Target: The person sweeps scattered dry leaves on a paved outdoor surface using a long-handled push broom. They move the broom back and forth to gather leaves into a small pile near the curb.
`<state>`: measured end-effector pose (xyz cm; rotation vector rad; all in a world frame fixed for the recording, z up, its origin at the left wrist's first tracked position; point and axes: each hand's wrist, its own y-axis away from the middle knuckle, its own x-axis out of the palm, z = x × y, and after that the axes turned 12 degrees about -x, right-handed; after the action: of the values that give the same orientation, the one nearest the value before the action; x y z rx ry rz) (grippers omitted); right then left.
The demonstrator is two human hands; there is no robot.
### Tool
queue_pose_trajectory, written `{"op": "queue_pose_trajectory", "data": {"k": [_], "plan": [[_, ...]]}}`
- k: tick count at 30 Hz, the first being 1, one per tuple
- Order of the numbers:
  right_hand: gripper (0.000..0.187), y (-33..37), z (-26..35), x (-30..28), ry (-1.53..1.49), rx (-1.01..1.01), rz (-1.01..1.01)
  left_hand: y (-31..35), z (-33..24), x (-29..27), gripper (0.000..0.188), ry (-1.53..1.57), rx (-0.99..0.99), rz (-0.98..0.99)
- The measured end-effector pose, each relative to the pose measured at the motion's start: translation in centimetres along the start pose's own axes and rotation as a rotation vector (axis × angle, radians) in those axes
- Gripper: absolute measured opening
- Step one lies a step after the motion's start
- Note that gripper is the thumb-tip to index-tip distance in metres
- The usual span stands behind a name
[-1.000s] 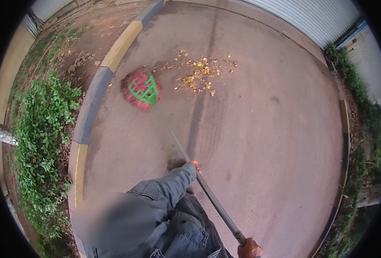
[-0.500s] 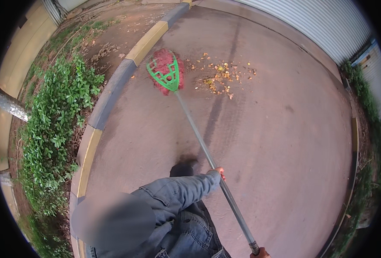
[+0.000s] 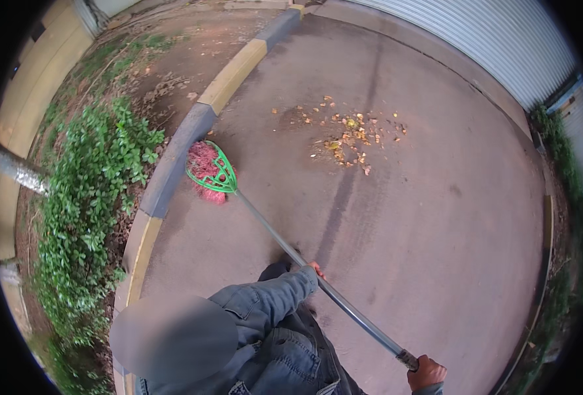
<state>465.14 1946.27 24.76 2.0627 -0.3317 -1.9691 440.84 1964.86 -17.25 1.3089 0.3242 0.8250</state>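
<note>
I hold a long-handled broom with a green plastic frame and red bristles [image 3: 202, 160]. Its head rests on the pavement against the curb at the left. My left hand [image 3: 316, 268], in a denim sleeve, is wrapped round the middle of the grey metal handle [image 3: 275, 234]. At the handle's near end, my right hand [image 3: 427, 372] is closed round the dark grip. A scattered pile of dry yellow and brown leaves [image 3: 352, 135] lies on the pavement to the right of the broom head, apart from it.
A yellow-and-black curb [image 3: 185, 139] runs along the left side. Behind it grow leafy green bushes [image 3: 94, 191] beside a pale trunk [image 3: 21, 171]. A corrugated metal wall [image 3: 482, 39] stands at the far right, and another curb [image 3: 547, 227] edges the right side.
The broom head has swung left and nearer, from beside the leaves to the curb. My right hand has moved right and further into view, and my left hand slightly left.
</note>
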Motion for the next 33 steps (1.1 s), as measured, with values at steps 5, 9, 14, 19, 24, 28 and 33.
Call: {"op": "queue_pose_trajectory", "data": {"k": [5, 9, 14, 19, 24, 28, 33], "plan": [[0.005, -1.8, 3.3, -0.2, -0.059, 0.103, 0.057, -1.0, -3.8, 1.1, 0.022, -0.102, 0.023, 0.020], [0.005, -0.2, 7.7, 1.2, -0.139, 0.248, 0.081, -2.8, -5.5, 1.5, 0.023, -0.241, -0.037, 0.018], [0.006, 5.1, 10.6, 2.5, -0.172, 0.465, 0.112, -0.5, -0.5, 3.2, 0.022, -0.529, -0.120, -0.019], [0.007, 10.0, 10.0, 3.7, -0.179, 0.539, 0.144, 3.5, 4.1, 4.7, 0.020, -0.617, -0.230, -0.039], [0.006, 10.3, 9.8, 4.3, -0.175, 0.510, 0.155, 4.7, 3.8, 3.7, 0.019, -0.466, -0.156, 0.034], [0.005, 9.2, 9.9, 4.6, -0.189, 0.466, 0.095, 4.7, 1.8, 2.3, 0.017, -0.526, -0.124, -0.002], [0.004, 2.8, 10.8, 4.1, -0.202, 0.338, -0.018, 0.9, -5.7, -0.5, 0.015, -0.282, 0.100, 0.142]]}}
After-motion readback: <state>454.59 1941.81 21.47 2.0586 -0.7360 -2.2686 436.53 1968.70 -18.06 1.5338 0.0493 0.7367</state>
